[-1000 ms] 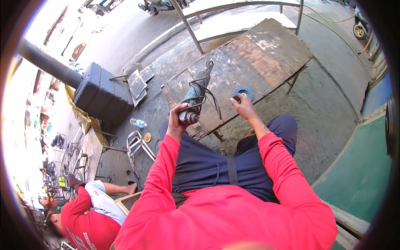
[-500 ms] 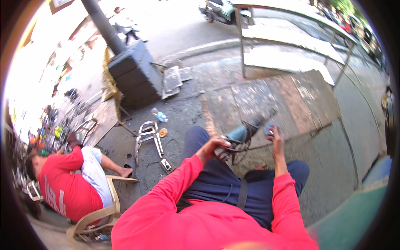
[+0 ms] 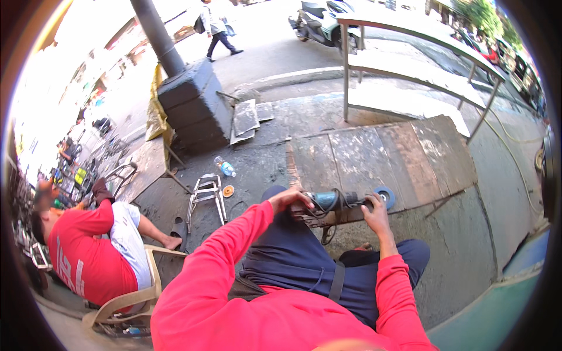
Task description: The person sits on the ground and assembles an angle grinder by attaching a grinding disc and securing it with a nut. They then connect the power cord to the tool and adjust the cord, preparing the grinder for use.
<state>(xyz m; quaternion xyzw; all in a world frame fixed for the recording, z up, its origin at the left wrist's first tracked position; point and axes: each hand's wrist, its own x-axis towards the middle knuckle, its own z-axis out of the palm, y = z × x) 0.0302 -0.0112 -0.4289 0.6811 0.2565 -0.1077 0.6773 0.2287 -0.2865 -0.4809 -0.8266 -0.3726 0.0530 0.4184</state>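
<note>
My left hand (image 3: 291, 199) is closed round the rear end of a teal and black angle grinder (image 3: 325, 201), with its cord looped about the body. The tool lies nearly level across my lap, at the near edge of a low board platform. In my right hand (image 3: 376, 215), a round blue disc (image 3: 386, 197) is pinched between fingers and thumb beside the grinder's front end. The fingers partly cover that front end, so I cannot tell whether the disc touches it.
A worn wooden platform (image 3: 404, 155) lies ahead. Left of it are a metal frame (image 3: 206, 190), an orange disc (image 3: 228, 191) and a plastic bottle (image 3: 225, 167). A co-worker in red (image 3: 91, 251) sits at left. A metal rack (image 3: 410, 67) stands beyond, near a scooter (image 3: 325, 26).
The grinder has swung from tilted upward to nearly level. My right hand has moved left and down with the disc, close to the grinder's front end. A passer-by has walked right.
</note>
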